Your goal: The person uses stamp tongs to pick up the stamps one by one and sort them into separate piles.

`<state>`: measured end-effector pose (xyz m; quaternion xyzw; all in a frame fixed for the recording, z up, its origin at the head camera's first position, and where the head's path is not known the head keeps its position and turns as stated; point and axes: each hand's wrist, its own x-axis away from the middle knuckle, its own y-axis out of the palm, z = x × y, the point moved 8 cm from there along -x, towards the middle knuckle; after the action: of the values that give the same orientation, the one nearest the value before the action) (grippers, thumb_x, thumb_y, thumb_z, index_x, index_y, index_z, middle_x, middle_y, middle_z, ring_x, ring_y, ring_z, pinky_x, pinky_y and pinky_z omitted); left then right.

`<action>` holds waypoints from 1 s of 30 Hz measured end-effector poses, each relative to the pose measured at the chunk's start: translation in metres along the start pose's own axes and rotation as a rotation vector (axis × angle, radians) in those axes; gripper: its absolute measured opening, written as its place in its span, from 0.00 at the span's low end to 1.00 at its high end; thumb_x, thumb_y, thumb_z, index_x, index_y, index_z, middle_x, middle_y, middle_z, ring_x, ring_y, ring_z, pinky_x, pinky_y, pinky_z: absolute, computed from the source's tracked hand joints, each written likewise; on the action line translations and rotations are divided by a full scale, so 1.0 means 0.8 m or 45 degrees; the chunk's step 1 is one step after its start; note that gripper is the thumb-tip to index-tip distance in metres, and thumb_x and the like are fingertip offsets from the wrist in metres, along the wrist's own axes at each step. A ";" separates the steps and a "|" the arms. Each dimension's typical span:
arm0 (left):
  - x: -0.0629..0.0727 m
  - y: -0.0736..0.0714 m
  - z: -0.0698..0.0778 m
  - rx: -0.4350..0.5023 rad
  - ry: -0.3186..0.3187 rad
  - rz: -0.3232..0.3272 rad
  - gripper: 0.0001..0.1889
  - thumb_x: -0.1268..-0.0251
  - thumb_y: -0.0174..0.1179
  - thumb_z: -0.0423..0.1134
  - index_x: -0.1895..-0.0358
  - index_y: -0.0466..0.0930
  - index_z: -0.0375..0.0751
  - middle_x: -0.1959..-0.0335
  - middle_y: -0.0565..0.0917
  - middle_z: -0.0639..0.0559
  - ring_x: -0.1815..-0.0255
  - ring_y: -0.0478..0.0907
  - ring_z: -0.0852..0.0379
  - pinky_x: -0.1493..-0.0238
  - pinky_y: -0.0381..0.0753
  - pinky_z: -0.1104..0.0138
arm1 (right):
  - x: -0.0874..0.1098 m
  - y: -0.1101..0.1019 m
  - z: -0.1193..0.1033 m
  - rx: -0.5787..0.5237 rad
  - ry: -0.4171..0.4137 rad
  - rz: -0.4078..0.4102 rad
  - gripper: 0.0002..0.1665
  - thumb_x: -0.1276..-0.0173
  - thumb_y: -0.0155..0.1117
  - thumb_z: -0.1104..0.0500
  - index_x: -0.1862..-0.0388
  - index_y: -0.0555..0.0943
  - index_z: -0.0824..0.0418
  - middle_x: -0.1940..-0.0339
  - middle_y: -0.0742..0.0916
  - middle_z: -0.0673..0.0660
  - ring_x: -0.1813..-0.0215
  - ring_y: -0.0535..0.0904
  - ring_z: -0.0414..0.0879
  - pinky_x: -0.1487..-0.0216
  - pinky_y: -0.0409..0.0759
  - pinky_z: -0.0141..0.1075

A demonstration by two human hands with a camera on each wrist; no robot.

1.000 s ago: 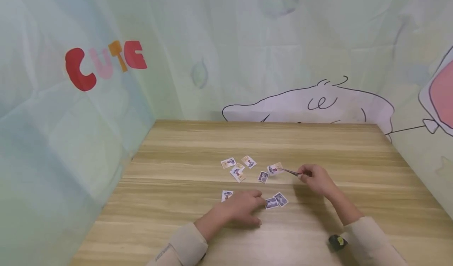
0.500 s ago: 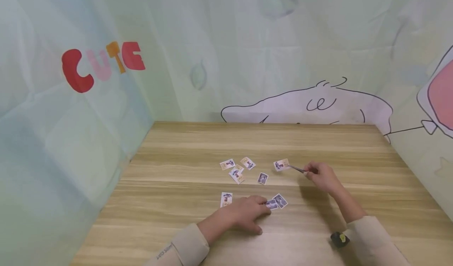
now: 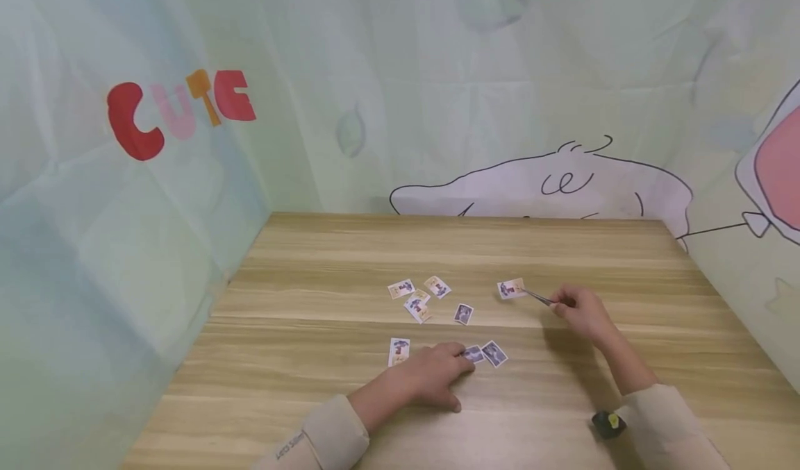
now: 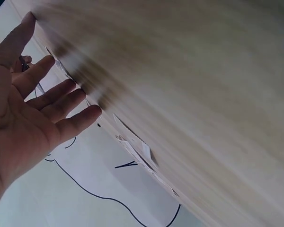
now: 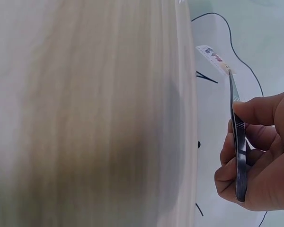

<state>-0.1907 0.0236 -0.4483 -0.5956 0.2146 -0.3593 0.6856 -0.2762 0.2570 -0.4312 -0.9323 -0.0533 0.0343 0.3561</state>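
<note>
Between thumb and fingers, my right hand pinches a pair of metal tweezers. Their tips grip the edge of a small, colourful stamp-like paper, which is raised above the table in the right wrist view. My left hand rests on the tabletop with fingers spread and fairly straight, as the left wrist view also shows. Its fingertips are at the edge of a purple-grey paper piece, partly hidden by them; whether they press it I cannot tell. Another purple-grey piece lies right against that one.
Several colourful pieces lie at the middle left, among them an overlapping pair. One more colourful piece is left of my left hand. A lone purple-grey piece lies mid-table. A small black object is by my right sleeve.
My right hand has moved right with the tweezers, carrying the colourful paper away from the lone purple-grey piece. My left hand has shifted slightly, its fingertips now overlapping the nearer purple-grey piece.
</note>
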 end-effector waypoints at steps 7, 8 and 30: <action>-0.002 0.001 -0.002 -0.093 -0.031 0.013 0.39 0.63 0.71 0.61 0.42 0.75 0.50 0.50 0.73 0.50 0.51 0.71 0.55 0.55 0.74 0.61 | 0.005 -0.008 0.015 -0.011 0.030 0.013 0.08 0.35 0.54 0.67 0.60 0.77 0.71 0.66 0.81 0.60 0.63 0.73 0.52 0.66 0.72 0.39; -0.003 0.001 -0.002 -0.104 -0.041 0.013 0.40 0.64 0.70 0.62 0.42 0.75 0.50 0.51 0.73 0.51 0.52 0.71 0.55 0.55 0.74 0.61 | 0.005 -0.011 0.016 -0.005 0.036 0.018 0.08 0.35 0.54 0.67 0.60 0.76 0.71 0.65 0.81 0.60 0.63 0.73 0.52 0.66 0.72 0.38; -0.003 0.000 -0.011 -0.047 -0.060 -0.033 0.39 0.64 0.70 0.58 0.41 0.73 0.50 0.50 0.72 0.51 0.50 0.69 0.54 0.50 0.72 0.61 | 0.011 -0.054 0.047 0.042 0.123 0.126 0.11 0.35 0.54 0.66 0.59 0.76 0.74 0.65 0.80 0.63 0.64 0.71 0.52 0.67 0.69 0.38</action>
<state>-0.1989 0.0197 -0.4503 -0.6193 0.1972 -0.3500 0.6746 -0.2748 0.3148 -0.4310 -0.9283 0.0107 0.0079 0.3716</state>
